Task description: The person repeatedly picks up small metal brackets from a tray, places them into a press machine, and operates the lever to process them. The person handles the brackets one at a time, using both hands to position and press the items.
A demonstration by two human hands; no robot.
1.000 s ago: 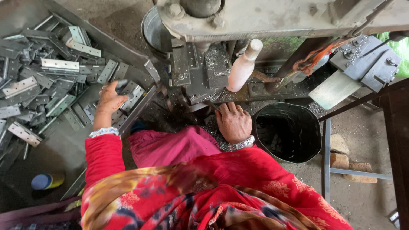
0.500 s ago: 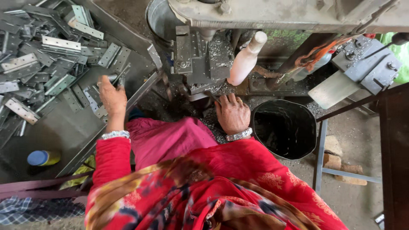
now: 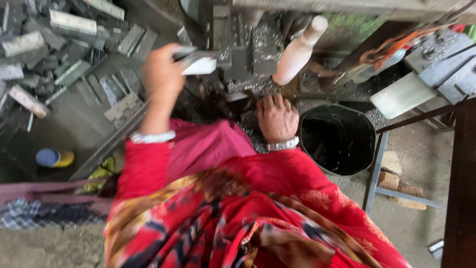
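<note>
Red sleeves, a patterned red-and-yellow shawl, pink cloth beneath, and silver bangles on both wrists.

A wide grey metal tray (image 3: 74,124) fills the left side, its raised rim running on a slant toward the lower middle; flat metal plates (image 3: 69,22) lie heaped across its upper part, pale ones mixed with darker ones, some overlapping, some with small holes; a hinge-like plate (image 3: 121,106) lies alone near the rim; a small blue and yellow cap-shaped thing (image 3: 53,158) rests on the bare lower part, well apart from the heap. To the right, the bed of the machine (image 3: 258,89) is strewn with fine metal shavings. The dusty floor (image 3: 416,164) carries a black bucket (image 3: 339,139), a grey metal frame (image 3: 377,173) just beside it, and a few bricks (image 3: 401,191).
</note>
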